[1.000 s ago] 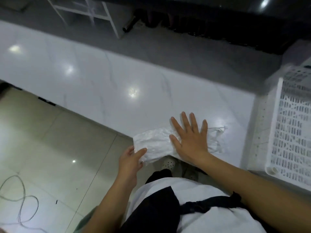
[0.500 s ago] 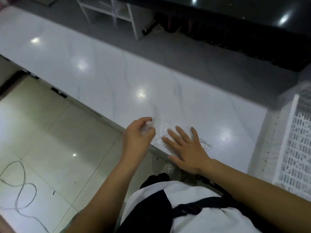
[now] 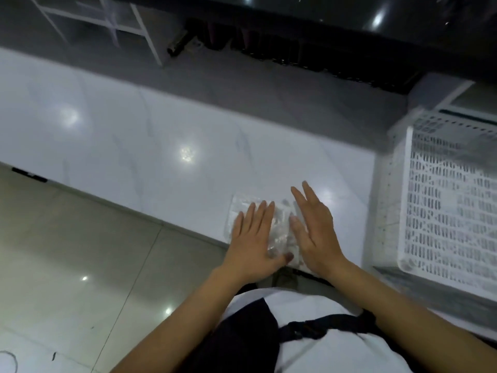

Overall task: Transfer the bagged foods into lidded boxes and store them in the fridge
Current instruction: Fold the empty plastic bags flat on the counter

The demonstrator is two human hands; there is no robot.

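White marble-patterned countertop (image 3: 161, 135) runs across the scene from the far left to the right, glossy with ceiling-light reflections, and pale floor tiles (image 3: 67, 265) lie below its near edge. A grey strip runs along the counter's far side, with a white-framed shelf (image 3: 107, 20) at the far left and a dark glossy surface (image 3: 349, 12) beyond it.

On the counter, close to its near edge, lies a flattened clear plastic bag (image 3: 279, 230), folded into a compact rectangle. The left hand (image 3: 252, 240) lies palm-down on the bag's left part, fingers straight and close together, pointing away from the person, with the thumb reaching across the bag's near edge. The right hand (image 3: 314, 227) is flat too, fingers straight and slightly spread, resting along the bag's right side; its thumb lies on the plastic, and whether the fingertips touch the counter or hover just over it cannot be told. Neither hand curls round anything. A strip of bag shows between the two hands.

To the right stands a white perforated plastic basket (image 3: 443, 205), apart from the bag. At the near edge of the view are the person's white top and a dark strap (image 3: 322, 327).
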